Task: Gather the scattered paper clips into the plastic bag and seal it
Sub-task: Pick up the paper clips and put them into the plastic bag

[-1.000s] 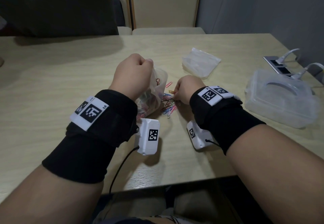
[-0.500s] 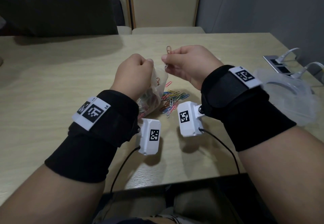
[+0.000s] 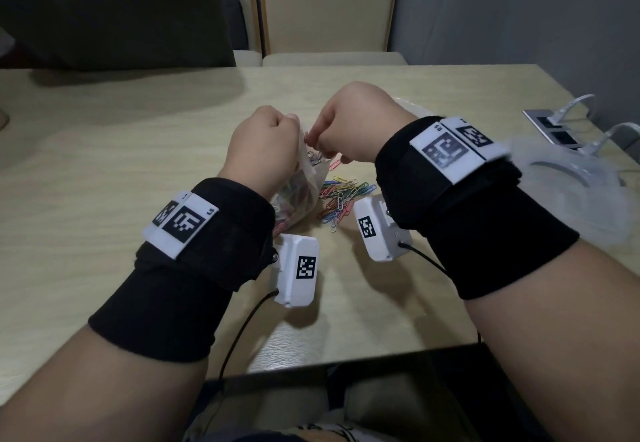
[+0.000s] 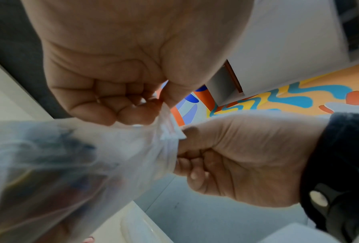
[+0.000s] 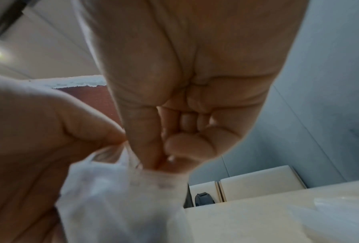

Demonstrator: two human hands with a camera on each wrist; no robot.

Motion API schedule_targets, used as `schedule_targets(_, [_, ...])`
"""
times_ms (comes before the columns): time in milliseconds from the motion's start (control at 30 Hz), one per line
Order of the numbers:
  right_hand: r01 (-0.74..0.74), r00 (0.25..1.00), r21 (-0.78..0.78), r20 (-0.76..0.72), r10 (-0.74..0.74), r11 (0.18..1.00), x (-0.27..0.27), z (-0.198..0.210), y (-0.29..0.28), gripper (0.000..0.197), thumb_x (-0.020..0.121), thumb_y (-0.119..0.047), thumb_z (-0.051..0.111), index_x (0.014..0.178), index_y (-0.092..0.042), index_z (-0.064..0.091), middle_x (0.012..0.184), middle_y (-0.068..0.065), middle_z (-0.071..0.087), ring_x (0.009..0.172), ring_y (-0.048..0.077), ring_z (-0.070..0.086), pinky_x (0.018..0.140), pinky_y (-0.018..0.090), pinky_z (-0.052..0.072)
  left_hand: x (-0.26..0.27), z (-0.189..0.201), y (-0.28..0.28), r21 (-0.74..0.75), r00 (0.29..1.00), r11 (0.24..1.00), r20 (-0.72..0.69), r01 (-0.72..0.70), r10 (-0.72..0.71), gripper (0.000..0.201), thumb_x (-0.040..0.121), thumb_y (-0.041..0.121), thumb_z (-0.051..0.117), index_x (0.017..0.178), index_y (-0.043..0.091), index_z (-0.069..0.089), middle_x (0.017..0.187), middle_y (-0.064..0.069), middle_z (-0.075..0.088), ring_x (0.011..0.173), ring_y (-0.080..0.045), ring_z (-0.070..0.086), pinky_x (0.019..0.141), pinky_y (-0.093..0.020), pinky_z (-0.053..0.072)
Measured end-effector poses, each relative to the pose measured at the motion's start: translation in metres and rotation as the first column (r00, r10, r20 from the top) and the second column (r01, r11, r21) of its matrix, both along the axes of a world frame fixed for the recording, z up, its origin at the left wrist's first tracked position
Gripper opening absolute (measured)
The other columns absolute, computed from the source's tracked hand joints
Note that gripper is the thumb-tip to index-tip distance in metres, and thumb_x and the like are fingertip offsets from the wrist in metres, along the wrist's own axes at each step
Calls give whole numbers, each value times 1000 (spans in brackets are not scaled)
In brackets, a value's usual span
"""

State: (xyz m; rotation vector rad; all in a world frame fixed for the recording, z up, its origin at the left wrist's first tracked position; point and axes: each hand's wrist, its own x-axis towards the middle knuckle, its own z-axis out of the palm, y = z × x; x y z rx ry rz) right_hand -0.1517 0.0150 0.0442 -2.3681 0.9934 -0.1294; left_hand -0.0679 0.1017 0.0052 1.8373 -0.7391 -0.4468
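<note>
left hand (image 3: 265, 150): curled into a fist just left of frame centre in the head view, pinching the rim of the clear floppy plastic bag (image 3: 298, 195). I'd say it's held up like that so the mouth stays open and upright while the clips go in.

right hand (image 3: 349, 123): centre of frame, fingertips bunched together and poked into the bag's mouth, right beside the left thumb. Looks like it's dropping clips in, but whether anything's still pinched between the fingers, can't tell from these shots.

bag: hangs from the left hand, bottom sagging onto the pale wood-look counter (image 3: 104, 199), already holding a good bunch of clips. The zip strip shows in the right wrist view, not closed.

loose colourful wire paper clips (image 3: 341, 195): still a pile on the counter, just right of the bag, under the right wrist. Handy spot, short trip to the bag.

progress: my guess is somewhere past halfway on gathering, sealing not started.

other stuff: clear plastic lidded box (image 3: 571, 192) at the right edge, beige chairs (image 3: 325, 8) up top.
</note>
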Motion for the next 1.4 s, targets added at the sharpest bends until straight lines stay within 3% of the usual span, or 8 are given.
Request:
schedule_targets(167, [17,989,54,147,-25,998,1,-10,-7,13,82,-11,67,77,-22,70,68,-11,60,67,9,56,56,20,44,5,0,1,-3,1000,1000,2,-9,9,23,85,37,43,68,21,48,78,-12,60,86,-42,64,83,-56,53])
schedule_targets(267, [129,966,149,205,-158,980,4,-24,-20,8,86,-14,59,81,-14,65,82,2,65,75,21,62,64,30,54,11,-1,2,-8,1000,1000,12,-19,19,24,85,36,42,68,20,48,76,-10,59,86,-42,63,82,-56,53])
schedule_targets(500, [-131,927,-159,-370,64,979,16,-79,-31,32,93,-13,49,124,-12,57,124,14,55,107,35,60,87,35,50,22,-4,0,-3,999,999,21,-50,50,26,85,37,42,67,20,48,72,-8,57,82,-39,62,81,-56,53])
schedule_targets(667, [-298,872,-207,-456,178,932,15,-84,-22,29,92,-10,51,117,-12,63,115,13,62,99,33,64,73,29,48,24,-8,-3,-10,997,998,26,-68,68,28,90,34,43,66,20,47,70,-5,55,79,-35,59,79,-50,51])
schedule_targets(867, [-352,823,-168,-525,219,921,-7,-79,-11,46,77,-53,68,98,-13,65,97,7,63,88,29,62,68,29,46,20,-8,-4,24,996,997,54,-72,70,27,95,29,42,74,14,50,73,0,52,82,-29,54,76,-38,46])
schedule_targets(1067, [-325,865,-286,-476,161,901,-11,-79,-8,24,87,-28,64,103,-11,69,89,6,62,88,29,62,74,27,48,15,-5,-3,45,996,997,59,-65,63,27,95,30,42,73,15,49,74,-1,53,84,-30,55,80,-40,48])
schedule_targets(1267, [-245,880,-340,-470,62,908,-8,-86,-15,29,82,-10,59,56,-14,48,54,1,42,56,27,47,63,29,44,14,-4,0,35,996,997,52,-73,71,28,94,31,43,70,18,49,75,-3,55,90,-35,59,84,-46,50])
schedule_targets(1400, [-152,894,-276,-448,13,949,-9,-86,-23,14,87,-21,61,86,-13,72,72,3,62,69,27,60,68,28,48,12,-2,1,42,996,997,54,-70,67,28,94,32,43,71,18,49,78,-5,57,92,-36,60,84,-47,52])
